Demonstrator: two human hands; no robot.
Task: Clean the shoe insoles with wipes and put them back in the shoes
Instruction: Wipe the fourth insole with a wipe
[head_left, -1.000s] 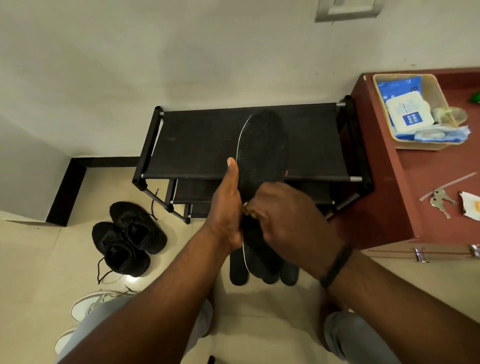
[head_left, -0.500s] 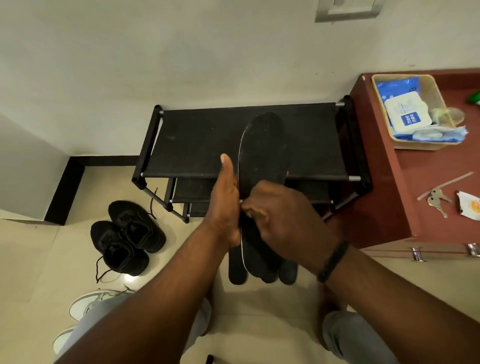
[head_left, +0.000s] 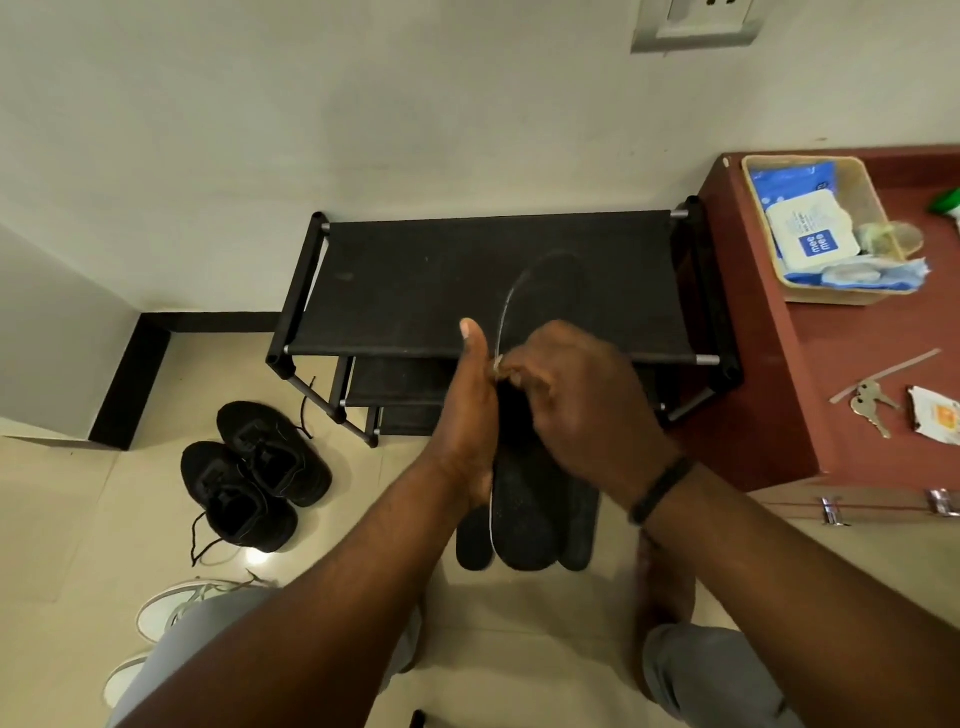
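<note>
Fingers (head_left: 524, 379) of the right hand (head_left: 582, 400) curl over the middle of a black insole (head_left: 524, 499), pinching what looks like a small pale wipe (head_left: 497, 365) against its left edge, though so little of it shows that I cannot be sure. Alongside, the left hand (head_left: 467, 415) grips the same insole from the left, thumb pointing straight up and the other fingers wrapped behind it out of sight. That insole stands nearly upright between the two hands, with a thin white rim down its left side. A dark band (head_left: 658, 492) circles the right wrist.

Below and just behind the held insole, more black insoles (head_left: 579, 535) lie overlapping on the tiled floor (head_left: 78, 519), their rounded ends showing to either side of it. To the lower left, grey trouser legs and a pair of white shoes (head_left: 171, 608) show at the edge. Farther left, a pair of black shoes (head_left: 254, 473) sits on the floor, laces loose, touching one another.

Behind the hands stands a black shoe rack (head_left: 415, 280) against the wall, its top shelf bare fabric. To the right, a reddish-brown surface (head_left: 857, 374) carries keys (head_left: 870, 408), an orange-and-white wrapper (head_left: 940, 421) and, farther back, a beige basket (head_left: 878, 213) holding a blue pack of wipes (head_left: 810, 236) with a white lid.
</note>
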